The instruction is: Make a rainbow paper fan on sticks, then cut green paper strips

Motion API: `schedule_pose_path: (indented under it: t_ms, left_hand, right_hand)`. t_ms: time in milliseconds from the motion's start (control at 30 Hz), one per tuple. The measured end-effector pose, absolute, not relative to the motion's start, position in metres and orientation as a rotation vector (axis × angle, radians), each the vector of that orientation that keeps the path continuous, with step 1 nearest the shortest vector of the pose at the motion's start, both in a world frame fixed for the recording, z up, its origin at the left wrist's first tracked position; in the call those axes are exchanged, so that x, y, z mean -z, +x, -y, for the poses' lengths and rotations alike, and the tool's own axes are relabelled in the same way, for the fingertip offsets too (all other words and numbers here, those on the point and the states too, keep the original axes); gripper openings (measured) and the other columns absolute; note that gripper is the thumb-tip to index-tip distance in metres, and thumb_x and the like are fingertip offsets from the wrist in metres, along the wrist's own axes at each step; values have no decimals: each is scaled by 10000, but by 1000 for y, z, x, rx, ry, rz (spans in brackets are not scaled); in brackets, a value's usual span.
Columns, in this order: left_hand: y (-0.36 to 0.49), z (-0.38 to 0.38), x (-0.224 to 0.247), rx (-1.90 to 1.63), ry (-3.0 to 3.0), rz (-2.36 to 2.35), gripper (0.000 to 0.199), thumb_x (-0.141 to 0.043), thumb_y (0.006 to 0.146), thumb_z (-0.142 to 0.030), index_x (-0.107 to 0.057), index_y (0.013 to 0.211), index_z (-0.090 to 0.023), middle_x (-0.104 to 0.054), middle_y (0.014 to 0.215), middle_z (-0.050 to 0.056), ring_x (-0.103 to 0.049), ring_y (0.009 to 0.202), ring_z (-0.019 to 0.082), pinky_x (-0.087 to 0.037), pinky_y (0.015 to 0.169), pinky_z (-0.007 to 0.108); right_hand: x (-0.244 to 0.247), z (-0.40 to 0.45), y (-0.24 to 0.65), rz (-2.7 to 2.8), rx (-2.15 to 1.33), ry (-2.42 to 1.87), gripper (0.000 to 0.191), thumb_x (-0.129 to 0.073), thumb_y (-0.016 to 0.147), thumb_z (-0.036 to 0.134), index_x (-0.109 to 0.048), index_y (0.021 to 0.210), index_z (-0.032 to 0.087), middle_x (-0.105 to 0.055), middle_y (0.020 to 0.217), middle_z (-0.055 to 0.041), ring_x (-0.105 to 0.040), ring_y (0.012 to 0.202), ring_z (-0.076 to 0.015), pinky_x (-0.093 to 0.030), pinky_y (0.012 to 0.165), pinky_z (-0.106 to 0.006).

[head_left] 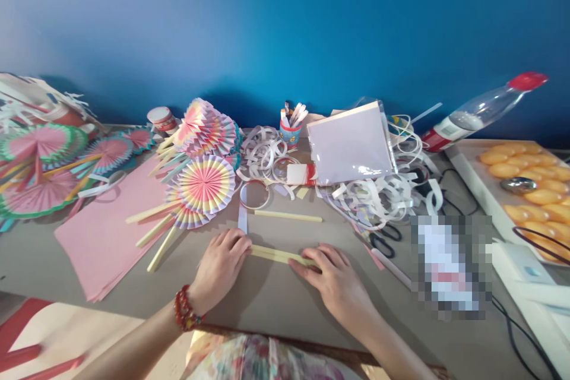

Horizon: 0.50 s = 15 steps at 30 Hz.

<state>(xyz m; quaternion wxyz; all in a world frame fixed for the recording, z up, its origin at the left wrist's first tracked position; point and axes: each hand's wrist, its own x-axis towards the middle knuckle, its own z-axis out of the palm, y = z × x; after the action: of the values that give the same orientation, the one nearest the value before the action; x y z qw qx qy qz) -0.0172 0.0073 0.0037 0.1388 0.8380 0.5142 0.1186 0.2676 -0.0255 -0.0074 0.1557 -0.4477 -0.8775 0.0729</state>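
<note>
A pale yellow paper strip, folded lengthwise, lies across the table in front of me. My left hand is closed over its left end, with a red bead bracelet on that wrist. At the other end my right hand grips the strip between thumb and fingers. Just beyond it is a second narrow yellow paper stick. A roll of clear tape rests behind that stick. To the left are pleated paper fans in pink, yellow and lilac, with yellow paper handles.
Pink paper sheets lie left, near green-edged fans. Curled white strips, a packet of lilac paper and black-handled scissors are at the right. Farther right are a plastic bottle and a box of yellow balloon-like things.
</note>
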Motion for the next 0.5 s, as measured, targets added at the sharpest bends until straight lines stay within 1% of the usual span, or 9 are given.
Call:
schedule_pose_path:
  t_ms: [67, 133, 233, 300, 333, 400, 500]
  left_hand:
    - [-19, -6, -3, -341, 2470, -1477, 186, -425, 980, -139, -598, 980, -207, -600, 1027, 67, -571, 922, 212, -462, 830, 368]
    - [-20, -5, -2, -332, 2541, -1464, 271, -425, 961, -90, -628, 1072, -231, -605, 1090, 83, -566, 968, 229, -456, 838, 382]
    - [-22, -6, -3, -284, 2708, -1329, 445, -432, 953, -65, -593, 1252, -352, -570, 1300, 70, -530, 1113, 259, -425, 917, 432]
    - [-23, -10, -5, -207, 2839, -1145, 496, -449, 966, -96, -523, 1339, -416, -459, 1479, 24, -460, 1247, 272, -368, 1010, 475]
    - [-24, -12, -6, -156, 2895, -1054, 501, -458, 971, -114, -496, 1365, -421, -387, 1542, 0, -414, 1307, 276, -331, 1052, 493]
    - [-25, -17, -8, -61, 2981, -920, 506, -477, 967, -132, -471, 1395, -401, -282, 1600, -29, -322, 1397, 284, -258, 1111, 525]
    - [-27, -24, -8, 20, 3051, -822, 522, -495, 961, -166, -432, 1436, -373, -228, 1619, -39, -191, 1476, 280, -164, 1162, 541]
  right_hand:
    - [8, 25, 268, 2520, -195, -1280, 461, -518, 911, 70, -634, 1258, 352, -646, 1097, -51, -552, 1013, -248, -444, 911, -406]
    - [8, 25, 267, 2527, -185, -1274, 451, -520, 916, 79, -635, 1256, 352, -652, 1088, -50, -558, 1002, -245, -449, 895, -402]
    - [6, 25, 267, 2540, -178, -1274, 427, -533, 923, 99, -639, 1247, 356, -658, 1073, -47, -564, 992, -242, -455, 879, -394]
    - [6, 25, 266, 2546, -173, -1287, 418, -550, 921, 103, -643, 1239, 356, -659, 1071, -44, -562, 999, -246, -455, 877, -392]
    - [6, 25, 266, 2544, -171, -1293, 416, -558, 918, 102, -645, 1235, 356, -658, 1073, -42, -560, 1005, -248, -453, 879, -391]
    - [7, 25, 266, 2540, -170, -1296, 420, -574, 912, 102, -643, 1236, 359, -654, 1085, -39, -557, 1011, -250, -451, 880, -388]
    - [10, 26, 267, 2533, -174, -1302, 435, -600, 905, 111, -628, 1252, 370, -646, 1114, -36, -552, 1018, -246, -449, 882, -383]
